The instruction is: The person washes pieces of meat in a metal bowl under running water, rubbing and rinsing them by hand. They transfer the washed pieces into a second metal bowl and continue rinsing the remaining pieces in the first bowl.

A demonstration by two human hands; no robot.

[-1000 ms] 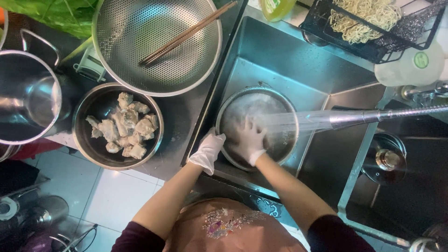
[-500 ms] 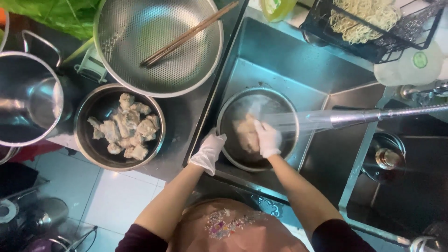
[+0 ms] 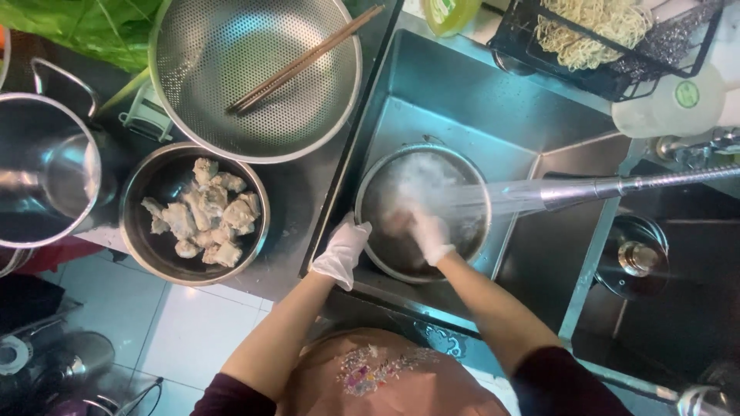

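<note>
A round metal pot (image 3: 385, 173) sits in the steel sink (image 3: 462, 92), with water from the pull-out faucet (image 3: 617, 187) spraying into it. My left hand (image 3: 343, 250), in a white glove, grips the pot's near left rim. My right hand (image 3: 428, 235), also gloved, is inside the pot under the spray, rubbing its bottom; whether it holds anything is hidden by water.
On the dark counter left of the sink: a metal bowl of pale meat pieces (image 3: 200, 216), a colander with chopsticks (image 3: 258, 73), a shiny steel pot (image 3: 42, 181), leafy greens (image 3: 85, 27). A black rack with noodles (image 3: 593, 35) stands behind the sink. Drain plug (image 3: 636, 258) at right.
My right hand has swept inside the pot, from the left part toward the middle, then back nearer the front. My left hand stays on the rim.
</note>
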